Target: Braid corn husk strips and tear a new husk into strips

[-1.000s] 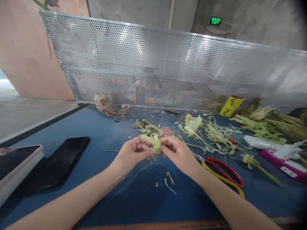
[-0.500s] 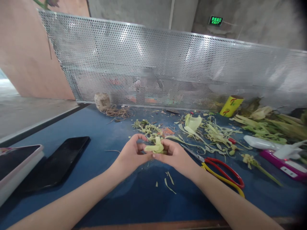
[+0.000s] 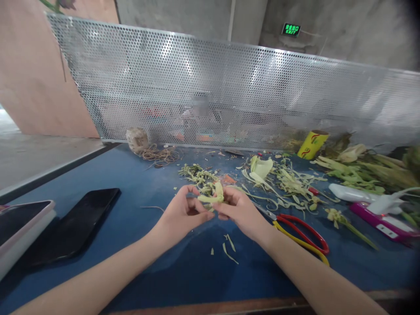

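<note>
Between my two hands is a pale green strip of husk or leaf (image 3: 218,192), bent into a small knot-like shape. My left hand (image 3: 183,210) pinches its left end between thumb and fingers. From the other side my right hand (image 3: 238,209) grips it, thumb and fingertips closed on the folded part. Just beyond the fingers lies a heap of small knotted green pieces (image 3: 197,173). Scissors (image 3: 302,234) with one red and one yellow handle lie beside my right forearm, blades partly behind my right hand. Thin green scraps (image 3: 230,249) lie on the blue table in front of me.
A black phone (image 3: 77,225) and a pale-edged device (image 3: 24,227) lie at left. Twine (image 3: 160,154) sits at the back; loose strips (image 3: 288,183), a yellow roll (image 3: 313,144), husks (image 3: 352,168) and a purple power strip (image 3: 382,222) at right. A perforated metal screen (image 3: 223,87) stands behind, with a person beyond it.
The upright end of the green strip now leans more to the right, and my right thumb has shifted on it. Both hands still hold it; the view has moved slightly.
</note>
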Demonstrator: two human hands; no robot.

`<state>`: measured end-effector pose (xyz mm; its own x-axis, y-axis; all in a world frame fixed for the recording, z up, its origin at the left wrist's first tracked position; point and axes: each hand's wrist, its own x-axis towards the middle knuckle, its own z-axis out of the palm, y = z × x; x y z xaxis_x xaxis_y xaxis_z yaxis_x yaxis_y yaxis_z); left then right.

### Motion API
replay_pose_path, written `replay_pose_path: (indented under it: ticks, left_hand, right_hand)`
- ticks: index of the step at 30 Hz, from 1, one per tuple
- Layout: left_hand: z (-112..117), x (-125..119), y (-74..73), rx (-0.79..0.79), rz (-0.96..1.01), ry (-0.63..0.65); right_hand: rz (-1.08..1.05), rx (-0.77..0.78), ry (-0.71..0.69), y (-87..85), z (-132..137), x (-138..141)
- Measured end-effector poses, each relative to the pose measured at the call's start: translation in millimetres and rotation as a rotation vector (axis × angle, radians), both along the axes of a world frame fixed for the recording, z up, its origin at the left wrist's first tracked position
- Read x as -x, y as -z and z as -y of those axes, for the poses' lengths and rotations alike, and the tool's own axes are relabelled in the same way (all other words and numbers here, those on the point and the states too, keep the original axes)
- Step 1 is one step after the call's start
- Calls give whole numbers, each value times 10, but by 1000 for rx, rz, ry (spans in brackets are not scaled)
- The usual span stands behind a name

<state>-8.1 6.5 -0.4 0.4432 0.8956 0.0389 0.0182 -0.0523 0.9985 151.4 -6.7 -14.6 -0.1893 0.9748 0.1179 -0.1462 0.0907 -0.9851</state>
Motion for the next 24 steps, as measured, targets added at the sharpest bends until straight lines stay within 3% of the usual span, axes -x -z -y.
replay_pose_path:
  ticks: [5,8,15,24]
  left_hand:
    - [-22,35,-31,-65,-48,-21]
    - [-20,63,-75,-87,-57,-26]
    - [5,81,-89,-70,-38,142]
    - [-58,48,-49,-235,-276,17]
  right_hand:
    - [-252,20,167,-76,-51,-34]
    - [-295,31,124,-111,-49,-57]
    - [-196,102,-40,-36,-19,-35]
    - [3,40,-96,-74,17,-12]
